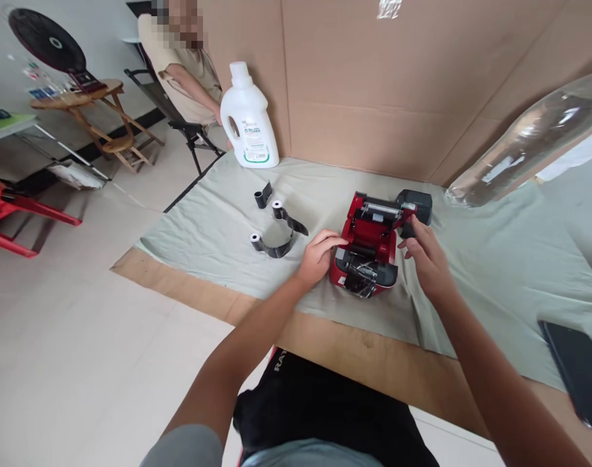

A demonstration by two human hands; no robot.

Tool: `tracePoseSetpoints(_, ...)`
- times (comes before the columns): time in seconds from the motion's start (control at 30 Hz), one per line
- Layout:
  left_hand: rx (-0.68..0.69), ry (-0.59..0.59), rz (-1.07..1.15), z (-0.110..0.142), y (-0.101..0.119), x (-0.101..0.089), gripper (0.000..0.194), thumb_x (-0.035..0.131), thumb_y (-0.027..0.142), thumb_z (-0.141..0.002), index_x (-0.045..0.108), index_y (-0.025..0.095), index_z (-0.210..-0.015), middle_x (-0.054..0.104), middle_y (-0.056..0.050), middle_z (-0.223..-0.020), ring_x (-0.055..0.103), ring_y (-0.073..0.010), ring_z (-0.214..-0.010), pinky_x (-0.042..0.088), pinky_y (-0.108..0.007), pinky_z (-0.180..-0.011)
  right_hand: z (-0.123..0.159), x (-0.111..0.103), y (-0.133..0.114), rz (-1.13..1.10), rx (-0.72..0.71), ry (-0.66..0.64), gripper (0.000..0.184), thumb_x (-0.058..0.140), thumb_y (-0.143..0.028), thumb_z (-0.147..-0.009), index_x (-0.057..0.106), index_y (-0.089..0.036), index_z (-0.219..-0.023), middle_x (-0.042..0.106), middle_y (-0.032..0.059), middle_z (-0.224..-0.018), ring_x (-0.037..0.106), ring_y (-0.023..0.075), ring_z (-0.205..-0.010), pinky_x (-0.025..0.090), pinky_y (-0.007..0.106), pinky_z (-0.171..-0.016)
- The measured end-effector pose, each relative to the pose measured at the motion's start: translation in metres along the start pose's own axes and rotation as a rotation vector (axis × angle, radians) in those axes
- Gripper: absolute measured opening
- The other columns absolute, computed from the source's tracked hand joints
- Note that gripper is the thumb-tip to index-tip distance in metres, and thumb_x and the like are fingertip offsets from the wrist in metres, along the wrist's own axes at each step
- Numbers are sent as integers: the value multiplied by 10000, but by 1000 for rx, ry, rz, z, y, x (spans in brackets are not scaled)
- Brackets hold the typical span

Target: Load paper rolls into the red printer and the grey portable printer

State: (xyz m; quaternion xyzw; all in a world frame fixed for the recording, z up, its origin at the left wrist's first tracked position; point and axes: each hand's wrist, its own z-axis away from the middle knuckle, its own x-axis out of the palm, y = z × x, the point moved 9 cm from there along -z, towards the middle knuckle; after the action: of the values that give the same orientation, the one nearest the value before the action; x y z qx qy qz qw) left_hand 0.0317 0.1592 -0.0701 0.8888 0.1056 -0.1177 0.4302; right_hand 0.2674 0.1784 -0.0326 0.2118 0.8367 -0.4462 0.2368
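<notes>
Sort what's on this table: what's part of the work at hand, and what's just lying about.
Work at hand:
- red machine, lid raised, left hand at its edge, right hand by the lid
- black film on its front
- black rolls, probably

Lying about:
- white jug
- phone

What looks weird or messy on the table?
Crumpled, shiny black film bunches over the front of the open red machine, instead of lying flat. To its left, black strips trail loosely from two small rolls on the wrinkled cloth. I see no spill.
</notes>
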Motion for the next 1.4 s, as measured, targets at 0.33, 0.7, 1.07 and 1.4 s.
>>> tracePoseSetpoints(0.33, 15, -100, -62, 0, -7, 9, 397, 385, 84, -988, 684, 221, -1210, 531, -93, -1325, 609, -183, -1082, 502, -327, -987, -39, 22, -40, 269, -82, -225, 284, 513, -318, -942, 777, -214, -936, 779, 48, -878, 706, 210, -744, 554, 374, -728)
tracePoseSetpoints(0.7, 25, -99, -122, 0, -10, 8, 457, 401, 28, -951, 696, 250, -1221, 544, -78, -1311, 625, -152, -992, 520, -306, -955, -61, 59, -45, 480, 78, -776, 353, 452, -251, -938, 784, -216, -1053, 787, 37, -855, 731, 232, -879, 516, 301, -775)
tracePoseSetpoints(1.07, 65, -126, -279, -2, -3, 7, 453, 415, 36, -931, 692, 241, -1225, 566, -77, -1313, 630, -146, -974, 534, -279, -903, -57, 116, -54, 877, 145, -1088, 247, 568, -80, -849, 760, -86, -1004, 748, 198, -939, 728, 292, -866, 488, 312, -676)
tracePoseSetpoints(1.4, -61, -98, -1007, -10, 1, -5, 615, 410, 43, -947, 445, 221, -1534, 560, -111, -1485, 593, -264, -1187, 523, -382, -917, -54, 80, -77, 978, 64, -927, 222, 533, -171, -904, 641, -136, -1095, 690, 186, -1188, 689, 329, -1054, 466, 336, -702)
